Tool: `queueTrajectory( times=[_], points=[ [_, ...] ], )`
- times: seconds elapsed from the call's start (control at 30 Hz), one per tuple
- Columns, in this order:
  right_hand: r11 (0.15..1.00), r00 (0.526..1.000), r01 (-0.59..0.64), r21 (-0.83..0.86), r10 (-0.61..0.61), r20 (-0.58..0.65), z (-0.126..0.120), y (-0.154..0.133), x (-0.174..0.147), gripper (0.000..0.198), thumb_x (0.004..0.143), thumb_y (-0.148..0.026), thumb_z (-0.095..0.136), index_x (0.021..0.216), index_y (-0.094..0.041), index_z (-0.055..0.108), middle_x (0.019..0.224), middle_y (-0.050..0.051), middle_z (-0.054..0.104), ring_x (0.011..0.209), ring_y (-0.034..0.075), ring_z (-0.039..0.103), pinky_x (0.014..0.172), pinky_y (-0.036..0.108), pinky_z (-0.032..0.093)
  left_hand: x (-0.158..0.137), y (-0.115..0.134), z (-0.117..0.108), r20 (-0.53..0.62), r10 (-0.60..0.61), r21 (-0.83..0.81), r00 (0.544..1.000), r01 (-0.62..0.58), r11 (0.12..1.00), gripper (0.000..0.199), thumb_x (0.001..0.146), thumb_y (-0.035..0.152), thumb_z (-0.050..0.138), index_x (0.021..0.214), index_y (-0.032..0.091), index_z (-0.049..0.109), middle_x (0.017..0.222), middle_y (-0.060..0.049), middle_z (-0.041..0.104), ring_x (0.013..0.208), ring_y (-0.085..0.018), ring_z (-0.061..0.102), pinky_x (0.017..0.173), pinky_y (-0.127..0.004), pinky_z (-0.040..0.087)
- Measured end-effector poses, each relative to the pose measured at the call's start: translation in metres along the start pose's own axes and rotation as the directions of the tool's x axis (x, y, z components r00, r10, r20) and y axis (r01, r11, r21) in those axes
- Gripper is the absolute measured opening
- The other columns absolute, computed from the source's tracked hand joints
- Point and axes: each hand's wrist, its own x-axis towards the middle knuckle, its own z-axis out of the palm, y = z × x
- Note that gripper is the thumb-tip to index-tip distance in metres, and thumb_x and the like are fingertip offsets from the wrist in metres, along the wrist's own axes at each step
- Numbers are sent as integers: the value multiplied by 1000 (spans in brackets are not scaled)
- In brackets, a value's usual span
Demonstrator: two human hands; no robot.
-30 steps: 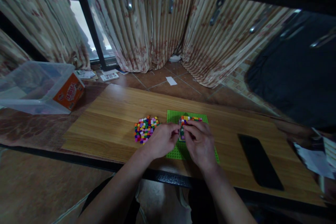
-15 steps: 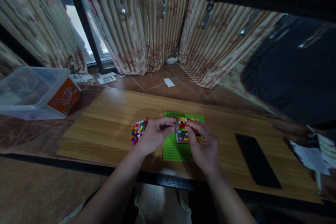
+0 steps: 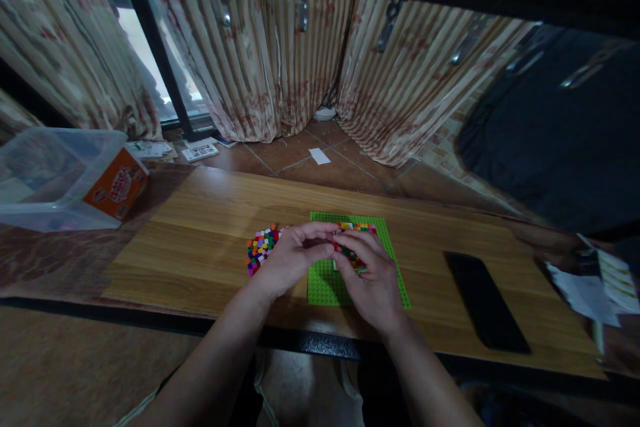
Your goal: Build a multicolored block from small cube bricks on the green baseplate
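Observation:
A green studded baseplate [image 3: 327,290] lies on the wooden board, bearing a block of multicoloured small toy bricks [image 3: 357,227], partly hidden by my hands. My left hand [image 3: 290,257] is over the plate's left edge, thumb and fingers drawn together in a pinch. My right hand [image 3: 375,280] is above the brick block, its fingertips meeting those of my left hand. A speck of red shows between the fingertips; whether it is a held brick or one below, I cannot tell. Beside my left hand lies a pile of loose toy bricks [image 3: 260,247].
A black phone-like slab [image 3: 485,300] lies on the wooden board [image 3: 200,240] to the right. At the left stands a clear plastic bin [image 3: 60,207] with an orange label. Papers [image 3: 583,290] lie at the far right; striped curtains hang beyond.
My right hand has moved left from the brick block, and its fingertips now meet my left hand's. My left hand has hardly moved. The view has shifted slightly.

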Motion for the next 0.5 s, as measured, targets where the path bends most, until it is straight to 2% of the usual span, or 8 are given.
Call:
queueTrajectory(
  times=[0.27,0.5],
  points=[
    [1000,999,-18,22,19,-36,2,1,0,15,91,-24,60,103,-29,69,109,4,68,105,20,63,93,41,51,-2,2,3,28,-10,3,1000,9,1000,31,75,18,74,106,18,73,102,-6,74,91,-16,66,84,-30,51],
    [994,990,-94,47,99,-105,-1,0,-1,11,88,-23,62,95,-26,69,99,2,74,93,19,70,87,37,55,-1,3,3,-30,15,95,999,-13,995,35,73,30,79,104,16,73,81,-2,69,75,-12,61,76,-27,49]
  ],
)
